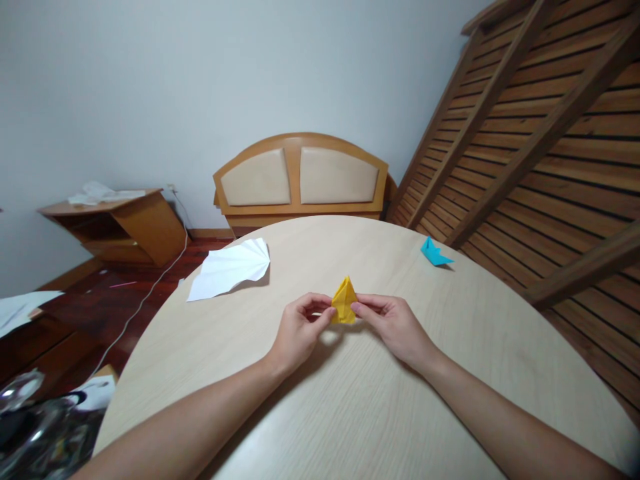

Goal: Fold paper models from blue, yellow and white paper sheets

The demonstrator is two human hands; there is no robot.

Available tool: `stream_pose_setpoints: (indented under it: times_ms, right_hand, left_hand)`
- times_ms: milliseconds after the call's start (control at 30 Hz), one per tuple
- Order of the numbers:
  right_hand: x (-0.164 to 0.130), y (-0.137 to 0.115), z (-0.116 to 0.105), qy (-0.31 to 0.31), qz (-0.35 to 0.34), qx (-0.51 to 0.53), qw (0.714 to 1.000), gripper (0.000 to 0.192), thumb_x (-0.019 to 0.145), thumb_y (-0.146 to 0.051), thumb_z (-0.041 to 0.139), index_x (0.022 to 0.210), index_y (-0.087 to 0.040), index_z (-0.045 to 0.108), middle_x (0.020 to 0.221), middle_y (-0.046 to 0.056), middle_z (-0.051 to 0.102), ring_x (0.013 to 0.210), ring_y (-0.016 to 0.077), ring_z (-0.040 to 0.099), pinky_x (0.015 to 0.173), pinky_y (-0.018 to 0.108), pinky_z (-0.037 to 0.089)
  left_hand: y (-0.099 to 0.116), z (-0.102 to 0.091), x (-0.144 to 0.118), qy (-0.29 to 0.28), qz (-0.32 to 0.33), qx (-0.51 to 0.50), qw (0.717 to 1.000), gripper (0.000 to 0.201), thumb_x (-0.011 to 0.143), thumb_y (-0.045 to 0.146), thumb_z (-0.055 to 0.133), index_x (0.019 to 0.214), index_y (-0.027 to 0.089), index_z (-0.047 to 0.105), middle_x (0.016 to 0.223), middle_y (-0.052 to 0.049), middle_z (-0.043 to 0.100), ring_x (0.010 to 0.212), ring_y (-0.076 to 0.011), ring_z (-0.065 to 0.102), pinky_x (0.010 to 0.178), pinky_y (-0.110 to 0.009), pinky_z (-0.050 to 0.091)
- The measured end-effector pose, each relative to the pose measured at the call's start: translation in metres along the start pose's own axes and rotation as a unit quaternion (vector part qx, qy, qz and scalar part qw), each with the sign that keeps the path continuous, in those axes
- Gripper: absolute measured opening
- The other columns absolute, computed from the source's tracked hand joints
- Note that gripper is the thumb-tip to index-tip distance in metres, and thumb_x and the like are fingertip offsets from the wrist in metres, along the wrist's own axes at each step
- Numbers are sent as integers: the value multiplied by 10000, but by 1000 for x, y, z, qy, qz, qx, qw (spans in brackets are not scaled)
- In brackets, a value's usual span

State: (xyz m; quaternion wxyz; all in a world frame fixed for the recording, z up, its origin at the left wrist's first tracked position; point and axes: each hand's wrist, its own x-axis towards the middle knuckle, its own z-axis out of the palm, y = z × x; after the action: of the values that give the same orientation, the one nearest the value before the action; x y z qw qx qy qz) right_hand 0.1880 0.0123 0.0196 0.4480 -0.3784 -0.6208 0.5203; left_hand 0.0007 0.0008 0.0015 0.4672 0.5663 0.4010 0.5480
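Folded yellow paper [345, 301] pinched btwn both hands just above round table [350, 400]; left hand [300, 330] fingertips on its left edge, right hand [393, 325] on right edge. White pleated paper [230, 268] far left of grip, blue paper figure [434, 253] well off to right.

I see a yellow folded paper piece [345, 301] just below the centre of the frame, a small origami form with a pointed tip standing upward and a wider base below. Creases run down from the tip, and its faces catch the light unevenly, brighter on the left, darker orange on the right. It is held slightly above the pale wooden worktop [350, 400], pinched at its lower edges from both sides, and it stands roughly upright, leaning only a little.
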Motion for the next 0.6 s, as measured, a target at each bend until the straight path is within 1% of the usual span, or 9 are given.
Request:
stream_pose_setpoints:
  times_ms: [100,200,333,500,600]
  right_hand:
    - [0,-1,0,3,2,3,1000,308,819,-446,726,1027,-232,804,1018,66,792,927,236,724,960,434,532]
    - [-2,-2,2,-10,9,4,1000,293,824,-436,721,1019,-233,804,1018,66,791,911,233,727,950,428,540]
    - [-2,1,2,-24,21,21,999,318,806,-459,737,1015,-228,800,992,71,791,879,231,734,918,421,557]
    - [0,7,1,-43,63,62,995,357,784,-481,762,1019,-214,792,940,70,795,826,218,741,895,414,567]
    - [1,10,1,-37,88,77,992,422,756,-484,789,1059,-191,774,922,80,793,802,214,741,858,401,576]
  left_hand:
    - [-1,1,1,2,-15,-7,1000,270,783,364,777,913,136,716,877,-83,750,749,-164,690,709,-272,550]
    - [-1,1,1,5,-27,-11,1000,274,797,375,761,918,132,723,841,-70,737,691,-143,655,669,-262,526]
    - [0,1,2,7,-39,-9,999,300,770,416,773,822,127,712,733,-49,699,615,-130,608,613,-256,502]
    - [3,3,2,12,-75,-14,997,352,729,459,792,784,132,673,700,-32,670,590,-121,596,542,-228,483]
    - [3,3,3,15,-98,-29,995,376,707,474,800,794,136,660,714,-29,671,599,-125,608,518,-217,484]
